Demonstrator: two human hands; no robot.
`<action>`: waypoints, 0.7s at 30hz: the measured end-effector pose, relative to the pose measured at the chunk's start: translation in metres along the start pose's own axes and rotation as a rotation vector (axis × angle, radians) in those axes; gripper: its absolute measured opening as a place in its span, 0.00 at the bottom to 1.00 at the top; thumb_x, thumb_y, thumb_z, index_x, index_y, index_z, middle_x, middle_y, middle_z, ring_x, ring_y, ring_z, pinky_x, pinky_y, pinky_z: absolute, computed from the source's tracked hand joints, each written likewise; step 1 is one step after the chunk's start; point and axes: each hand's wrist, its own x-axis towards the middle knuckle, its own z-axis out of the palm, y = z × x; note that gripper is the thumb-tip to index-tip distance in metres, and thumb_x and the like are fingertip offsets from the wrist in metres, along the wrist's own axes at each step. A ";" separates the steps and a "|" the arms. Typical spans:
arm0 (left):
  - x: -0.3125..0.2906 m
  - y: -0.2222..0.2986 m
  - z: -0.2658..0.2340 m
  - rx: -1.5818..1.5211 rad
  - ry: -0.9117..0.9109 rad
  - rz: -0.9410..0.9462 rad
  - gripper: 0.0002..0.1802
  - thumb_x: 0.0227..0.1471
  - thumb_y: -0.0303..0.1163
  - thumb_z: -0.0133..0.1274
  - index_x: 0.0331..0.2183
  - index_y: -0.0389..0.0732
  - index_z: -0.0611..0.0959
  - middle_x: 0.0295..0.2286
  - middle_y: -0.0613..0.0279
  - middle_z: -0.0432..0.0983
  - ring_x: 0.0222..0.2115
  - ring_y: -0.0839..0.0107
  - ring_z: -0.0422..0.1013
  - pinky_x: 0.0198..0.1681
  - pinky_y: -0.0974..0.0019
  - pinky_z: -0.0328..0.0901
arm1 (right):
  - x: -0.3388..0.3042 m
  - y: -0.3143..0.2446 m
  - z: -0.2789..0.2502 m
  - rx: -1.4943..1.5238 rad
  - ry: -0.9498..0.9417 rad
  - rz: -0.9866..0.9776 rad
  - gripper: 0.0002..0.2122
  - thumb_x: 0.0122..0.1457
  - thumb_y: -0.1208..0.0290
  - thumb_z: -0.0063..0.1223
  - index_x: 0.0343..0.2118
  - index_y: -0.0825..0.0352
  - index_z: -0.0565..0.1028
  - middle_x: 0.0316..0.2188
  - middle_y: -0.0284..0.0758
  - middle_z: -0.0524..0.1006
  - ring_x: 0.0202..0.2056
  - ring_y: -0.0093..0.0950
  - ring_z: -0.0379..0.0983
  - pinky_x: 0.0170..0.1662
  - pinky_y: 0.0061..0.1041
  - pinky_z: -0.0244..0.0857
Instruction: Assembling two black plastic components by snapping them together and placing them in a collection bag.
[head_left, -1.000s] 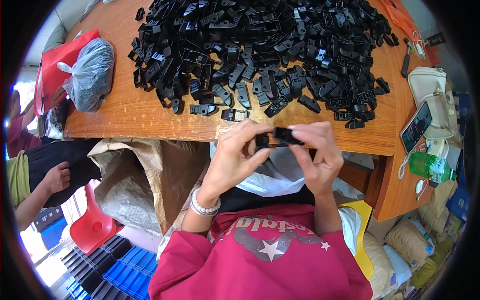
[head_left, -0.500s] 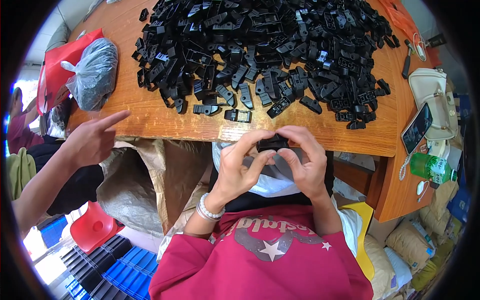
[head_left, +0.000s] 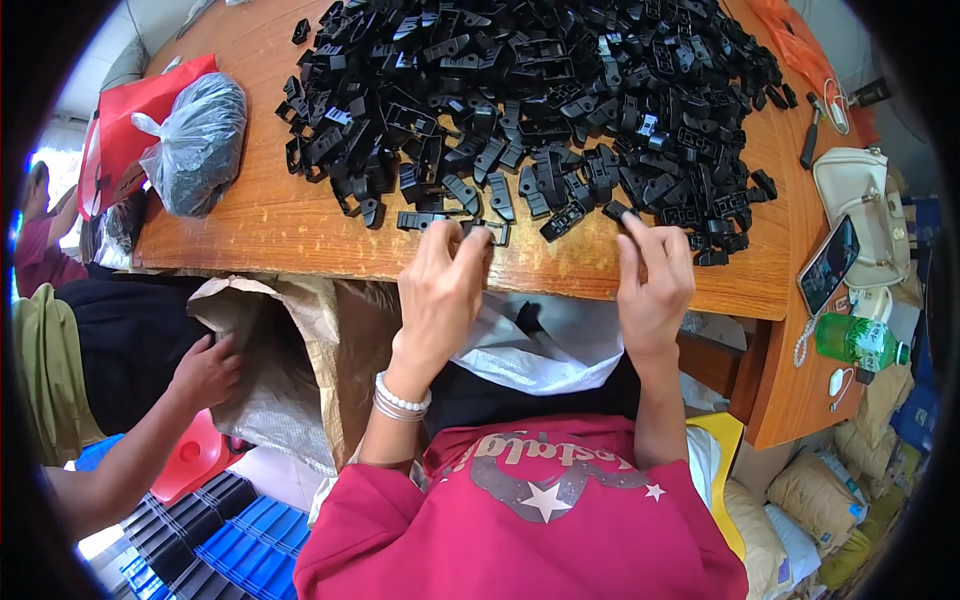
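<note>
My left hand (head_left: 440, 280) is at the table's front edge, its fingers pinched on a black plastic part (head_left: 498, 234) that lies flat on the wood. Further right, my right hand (head_left: 657, 280) has its thumb and fingertips closed at another black plastic part (head_left: 616, 209). Both parts sit along the near fringe of a large pile of similar black plastic parts (head_left: 530, 80). Below the edge, between my forearms, a white plastic bag (head_left: 545, 365) hangs open over my lap. A small dark shape (head_left: 529, 318) shows inside it, too unclear to name.
Another person's hand (head_left: 207, 372) is at a brown woven sack (head_left: 330, 360) on the left. A clear bag of dark pieces (head_left: 200, 150) and a red bag (head_left: 120, 125) stand at the table's left. On the right are a hammer (head_left: 810, 140), phone (head_left: 830, 262), cream handbag (head_left: 850, 200) and green bottle (head_left: 855, 340).
My hands have separated and moved up to the table from over the bag; the black part they held together is gone from them. The other person's pointing hand has dropped to the sack.
</note>
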 end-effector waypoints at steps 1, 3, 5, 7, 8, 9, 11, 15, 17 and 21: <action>-0.002 -0.003 0.003 0.015 0.010 0.047 0.11 0.43 0.23 0.58 0.33 0.36 0.77 0.33 0.53 0.68 0.30 0.58 0.69 0.27 0.60 0.66 | 0.001 0.006 0.005 -0.069 -0.013 0.002 0.12 0.50 0.77 0.59 0.40 0.67 0.77 0.26 0.35 0.67 0.30 0.33 0.66 0.34 0.32 0.59; -0.002 -0.002 0.004 0.021 -0.003 0.070 0.10 0.43 0.23 0.57 0.33 0.35 0.77 0.34 0.51 0.68 0.32 0.56 0.68 0.31 0.58 0.66 | 0.006 0.005 0.010 -0.132 -0.042 0.006 0.13 0.49 0.77 0.60 0.39 0.67 0.76 0.27 0.35 0.67 0.32 0.33 0.66 0.35 0.33 0.59; -0.001 -0.001 0.002 0.019 0.006 0.119 0.12 0.42 0.21 0.57 0.33 0.34 0.75 0.38 0.50 0.69 0.38 0.54 0.68 0.37 0.57 0.66 | 0.006 0.002 0.012 -0.175 -0.100 0.031 0.13 0.48 0.78 0.60 0.38 0.67 0.75 0.31 0.36 0.69 0.37 0.35 0.66 0.39 0.33 0.60; -0.004 0.001 0.003 -0.199 0.075 0.117 0.13 0.46 0.18 0.55 0.36 0.34 0.72 0.38 0.48 0.71 0.38 0.55 0.70 0.37 0.60 0.67 | 0.006 -0.002 0.011 -0.158 -0.098 0.007 0.13 0.48 0.79 0.60 0.38 0.67 0.74 0.32 0.36 0.69 0.37 0.36 0.67 0.39 0.34 0.61; -0.013 0.007 0.005 -0.412 0.072 -0.051 0.12 0.48 0.18 0.53 0.37 0.34 0.71 0.36 0.50 0.72 0.34 0.59 0.71 0.34 0.63 0.67 | 0.006 -0.002 0.010 -0.143 -0.093 -0.018 0.13 0.48 0.80 0.59 0.38 0.67 0.74 0.33 0.37 0.70 0.38 0.36 0.68 0.40 0.34 0.62; -0.021 0.015 0.005 -0.623 0.071 -0.219 0.11 0.51 0.17 0.52 0.38 0.34 0.70 0.34 0.51 0.73 0.30 0.64 0.73 0.31 0.67 0.67 | 0.004 -0.001 0.010 -0.144 -0.094 -0.016 0.13 0.48 0.80 0.59 0.38 0.67 0.74 0.33 0.37 0.70 0.38 0.36 0.68 0.40 0.34 0.62; -0.021 0.019 0.004 -1.219 -0.111 -0.458 0.11 0.55 0.19 0.50 0.41 0.35 0.69 0.30 0.59 0.73 0.23 0.78 0.71 0.26 0.75 0.66 | -0.003 0.002 0.010 0.157 -0.114 0.123 0.15 0.48 0.83 0.57 0.41 0.68 0.73 0.36 0.39 0.71 0.37 0.38 0.70 0.39 0.33 0.65; -0.018 0.026 0.005 -1.226 -0.268 -0.390 0.23 0.52 0.16 0.52 0.49 0.36 0.66 0.28 0.63 0.73 0.23 0.82 0.69 0.24 0.78 0.63 | -0.008 -0.012 -0.002 0.846 -0.080 0.320 0.11 0.57 0.85 0.50 0.44 0.72 0.74 0.38 0.37 0.72 0.34 0.25 0.75 0.32 0.20 0.71; -0.014 0.030 -0.001 -1.292 -0.358 -0.545 0.23 0.51 0.17 0.53 0.49 0.35 0.67 0.25 0.63 0.73 0.19 0.82 0.67 0.20 0.78 0.61 | -0.015 -0.015 -0.012 1.156 -0.247 0.537 0.11 0.57 0.84 0.52 0.43 0.75 0.73 0.35 0.36 0.74 0.30 0.23 0.76 0.32 0.18 0.72; -0.018 0.030 0.004 -1.385 -0.335 -0.572 0.21 0.51 0.17 0.54 0.48 0.32 0.70 0.24 0.61 0.74 0.15 0.81 0.67 0.18 0.78 0.60 | -0.022 -0.029 -0.014 1.246 -0.317 0.624 0.12 0.52 0.78 0.61 0.39 0.74 0.76 0.24 0.31 0.75 0.21 0.15 0.68 0.23 0.13 0.60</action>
